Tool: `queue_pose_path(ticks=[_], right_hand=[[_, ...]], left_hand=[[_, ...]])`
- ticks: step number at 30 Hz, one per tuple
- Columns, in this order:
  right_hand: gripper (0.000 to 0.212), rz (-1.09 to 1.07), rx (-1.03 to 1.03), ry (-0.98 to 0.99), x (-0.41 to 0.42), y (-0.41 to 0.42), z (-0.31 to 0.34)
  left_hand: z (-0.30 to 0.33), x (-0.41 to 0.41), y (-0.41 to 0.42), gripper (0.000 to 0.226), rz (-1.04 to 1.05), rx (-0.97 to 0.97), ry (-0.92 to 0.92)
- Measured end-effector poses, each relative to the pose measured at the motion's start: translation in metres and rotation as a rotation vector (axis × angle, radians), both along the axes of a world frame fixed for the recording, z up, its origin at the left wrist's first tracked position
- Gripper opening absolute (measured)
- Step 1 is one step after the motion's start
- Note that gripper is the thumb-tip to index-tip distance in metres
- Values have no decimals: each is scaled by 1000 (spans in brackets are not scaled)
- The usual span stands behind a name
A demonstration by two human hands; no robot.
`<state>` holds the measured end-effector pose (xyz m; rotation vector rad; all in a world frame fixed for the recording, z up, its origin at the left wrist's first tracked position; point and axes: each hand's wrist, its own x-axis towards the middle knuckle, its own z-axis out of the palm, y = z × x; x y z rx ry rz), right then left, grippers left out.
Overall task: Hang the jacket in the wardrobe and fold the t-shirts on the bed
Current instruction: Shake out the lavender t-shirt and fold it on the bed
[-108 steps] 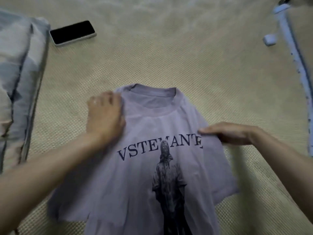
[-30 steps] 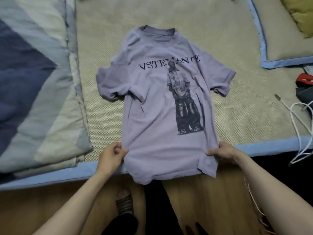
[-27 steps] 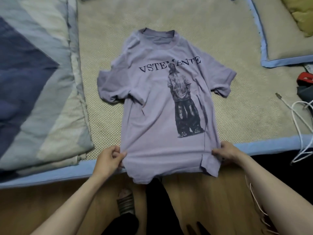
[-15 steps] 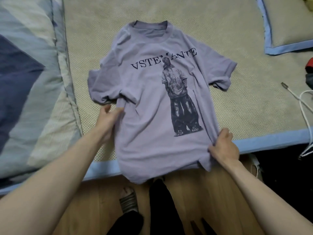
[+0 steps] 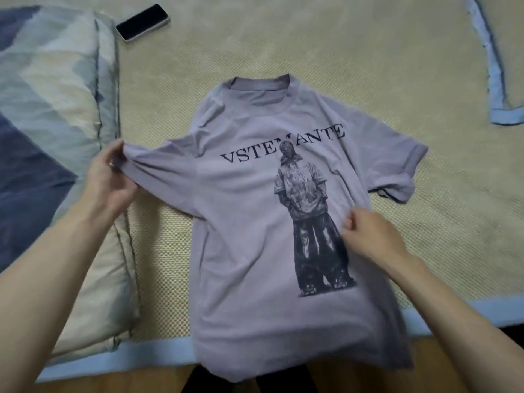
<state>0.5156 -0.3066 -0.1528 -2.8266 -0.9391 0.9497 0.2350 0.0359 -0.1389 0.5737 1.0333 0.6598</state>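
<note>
I read this as the spreading-out stage of folding one t-shirt; no fold has been made yet. The lilac t-shirt (image 5: 249, 211) lies face up on the bed (image 5: 368, 66) in the centre of the frame, collar toward the top, its hem hanging over the bed's blue-edged lower border. My left hand (image 5: 109, 180), at centre left, pinches the end of the sleeve (image 5: 158, 168) on that side between thumb and fingers and draws it out taut toward the quilt (image 5: 48, 114). My right hand (image 5: 371, 231), right of centre, has its fingers curled at the shirt's side seam below the other sleeve; it looks like a pinch of cloth, but motion blur stops me being sure. That other sleeve, at the right, is slightly bunched at its cuff.

I see no jacket or wardrobe here, so I can't judge that part of the task.

Next, I judge, the sleeve I hold should be laid flat, the other one smoothed, and then one side folded inward along a line beside the collar. That calls for a light, even pull, since the thin cloth wrinkles easily. A dark phone (image 5: 143, 22) lies in the upper left of the frame, well apart from the shirt.
</note>
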Motion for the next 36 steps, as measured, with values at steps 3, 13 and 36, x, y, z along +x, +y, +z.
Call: queue_pose_path(ticks=[3, 13, 36], right_hand=[[7, 73, 262, 170, -41, 106, 14], [31, 526, 142, 743, -174, 365, 30], [32, 704, 311, 684, -211, 423, -4]], left_hand=[[20, -17, 3, 48, 78, -1, -96], [-9, -88, -27, 38, -87, -223, -539], [-51, -103, -39, 83, -180, 237, 593]])
